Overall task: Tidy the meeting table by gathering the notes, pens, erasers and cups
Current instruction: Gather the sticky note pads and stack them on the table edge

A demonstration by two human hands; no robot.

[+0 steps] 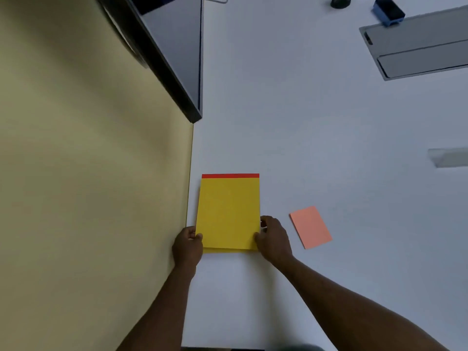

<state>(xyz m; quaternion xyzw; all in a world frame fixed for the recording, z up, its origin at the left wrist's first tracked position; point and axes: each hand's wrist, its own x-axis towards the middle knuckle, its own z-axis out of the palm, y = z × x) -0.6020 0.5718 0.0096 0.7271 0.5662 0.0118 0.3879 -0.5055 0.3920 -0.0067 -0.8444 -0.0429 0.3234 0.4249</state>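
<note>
A stack of yellow notes point(228, 211) with a red strip showing along its far edge lies on the white table point(316, 127), close to the table's left edge. My left hand point(188, 245) pinches the stack's near left corner. My right hand point(272, 236) grips its near right corner and right side. A single pink note point(311, 227) lies flat to the right of my right hand, apart from it. At the far right a blue eraser point(388, 10) rests on the edge of a grey panel. A dark cup point(340, 1) stands at the top edge, partly cut off.
A grey cable hatch point(420, 46) is set into the table at the far right. A black screen point(172, 46) stands along the table's left side. A beige wall point(88, 173) fills the left. A pale translucent object point(448, 157) lies at the right edge.
</note>
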